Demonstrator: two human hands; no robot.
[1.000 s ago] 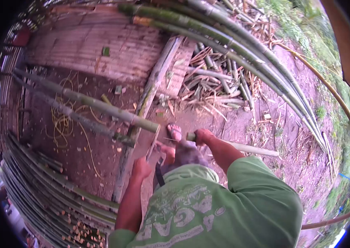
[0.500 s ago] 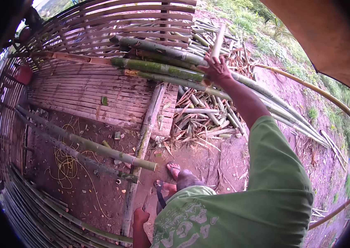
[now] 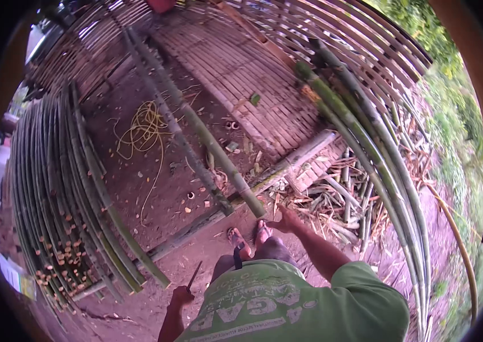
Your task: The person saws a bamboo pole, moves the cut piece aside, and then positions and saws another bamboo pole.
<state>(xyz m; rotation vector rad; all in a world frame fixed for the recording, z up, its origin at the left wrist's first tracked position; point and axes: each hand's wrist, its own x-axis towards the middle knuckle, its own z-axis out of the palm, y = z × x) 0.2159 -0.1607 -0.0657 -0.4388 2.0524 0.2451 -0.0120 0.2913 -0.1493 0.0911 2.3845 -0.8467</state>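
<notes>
My left hand (image 3: 182, 295) is low at the left of my body, closed round the handle of a knife (image 3: 194, 276) whose thin dark blade points up and away. My right hand (image 3: 288, 221) is held out before me, fingers apart and nothing in it. It is just right of the cut end of a green bamboo pole (image 3: 218, 151). Beside that pole lies a darker, mottled bamboo pole (image 3: 181, 137). Both rest near their cut ends on a bamboo crossbar (image 3: 195, 229).
Many long bamboo poles (image 3: 61, 171) are stacked at the left. Yellow rope (image 3: 149, 126) lies coiled on the dirt. A slatted bamboo platform (image 3: 241, 74) stands ahead. Thick bamboo poles (image 3: 375, 148) lie at the right, above a heap of offcuts (image 3: 350, 199).
My right hand has come back from the thick poles and a short bamboo piece at the right to in front of my body. The view has turned left, showing more of the stacked poles.
</notes>
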